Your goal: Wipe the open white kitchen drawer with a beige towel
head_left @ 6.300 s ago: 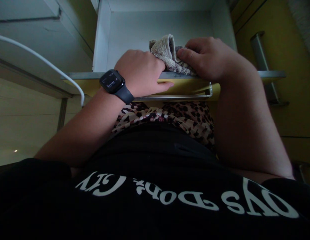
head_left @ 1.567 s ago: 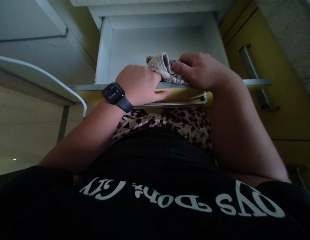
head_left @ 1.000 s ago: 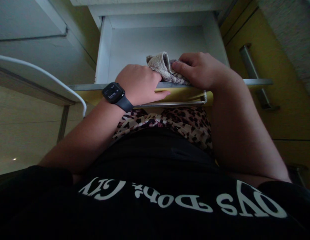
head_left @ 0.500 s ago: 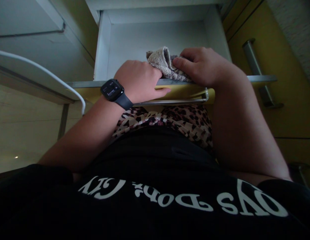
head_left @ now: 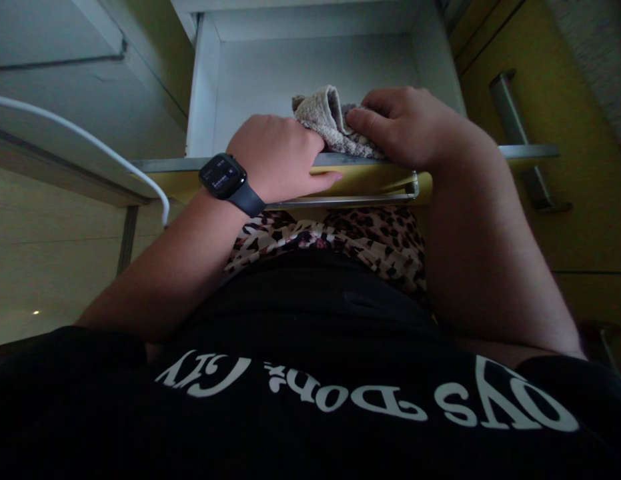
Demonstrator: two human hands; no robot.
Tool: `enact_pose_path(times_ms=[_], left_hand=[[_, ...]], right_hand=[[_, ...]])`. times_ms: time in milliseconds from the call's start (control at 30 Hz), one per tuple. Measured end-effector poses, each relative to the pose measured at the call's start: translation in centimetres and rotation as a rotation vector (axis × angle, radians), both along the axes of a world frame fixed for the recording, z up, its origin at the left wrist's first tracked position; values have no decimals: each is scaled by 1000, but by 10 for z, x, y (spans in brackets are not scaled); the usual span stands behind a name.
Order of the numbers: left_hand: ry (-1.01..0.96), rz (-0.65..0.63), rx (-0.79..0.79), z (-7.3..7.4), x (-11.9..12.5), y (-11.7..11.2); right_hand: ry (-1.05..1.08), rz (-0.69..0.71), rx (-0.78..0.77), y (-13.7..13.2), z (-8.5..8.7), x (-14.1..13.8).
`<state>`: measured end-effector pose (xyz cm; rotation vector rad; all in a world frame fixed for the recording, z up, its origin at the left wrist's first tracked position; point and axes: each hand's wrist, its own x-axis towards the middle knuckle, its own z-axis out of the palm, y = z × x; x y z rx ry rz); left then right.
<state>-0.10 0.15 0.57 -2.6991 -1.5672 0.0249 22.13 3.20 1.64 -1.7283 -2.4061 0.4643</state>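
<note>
A pulled-out white drawer [head_left: 315,57] with a yellow front lies before me. My left hand [head_left: 277,157], with a black watch on the wrist, is hooked over its front edge. The fingers bend down inside, mostly hidden, while the thumb lies along the outer face above the metal handle [head_left: 360,199]. In my right hand [head_left: 407,127] is a crumpled grey-beige cleaning cloth [head_left: 317,110], pinched under the thumb and pressed at the inside of the drawer front. The cloth's left part touches or nearly touches my left fingers.
Yellow cabinet doors with a metal handle [head_left: 510,110] stand close on the right. A white cable [head_left: 90,137] hangs in an arc on the left, beside a pale cabinet [head_left: 50,93]. My lap is just below the drawer front.
The view has shifted very slightly. Both hands and the cloth keep practically the same places at the drawer's front edge.
</note>
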Motion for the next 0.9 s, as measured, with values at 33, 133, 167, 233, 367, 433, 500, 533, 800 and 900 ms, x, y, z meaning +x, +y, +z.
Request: enact_pose_path(times_ms=[33, 133, 167, 233, 367, 433, 500, 533, 800, 900], left_hand=[[-7, 4, -2, 0, 0, 0], [-25, 16, -13, -1, 0, 1], [-28, 16, -13, -2, 0, 1], [-28, 15, -12, -2, 0, 2], [-35, 17, -17, -1, 0, 2], [-36, 17, -16, -1, 0, 1], [-5, 6, 4, -1, 0, 1], [20, -5, 18, -1, 0, 1], [5, 4, 7, -1, 0, 1], [-40, 27, -27, -1, 0, 1]], right_hand=[[1, -1, -3, 0, 0, 0], [7, 1, -1, -1, 1, -1], [9, 2, 3, -1, 1, -1], [11, 3, 5, -1, 1, -1], [9, -3, -11, -1, 1, -1], [4, -5, -11, -1, 1, -1], [-3, -6, -4, -1, 1, -2], [-5, -5, 0, -1, 1, -2], [-2, 9, -4, -2, 2, -1], [-1, 12, -5, -2, 3, 0]])
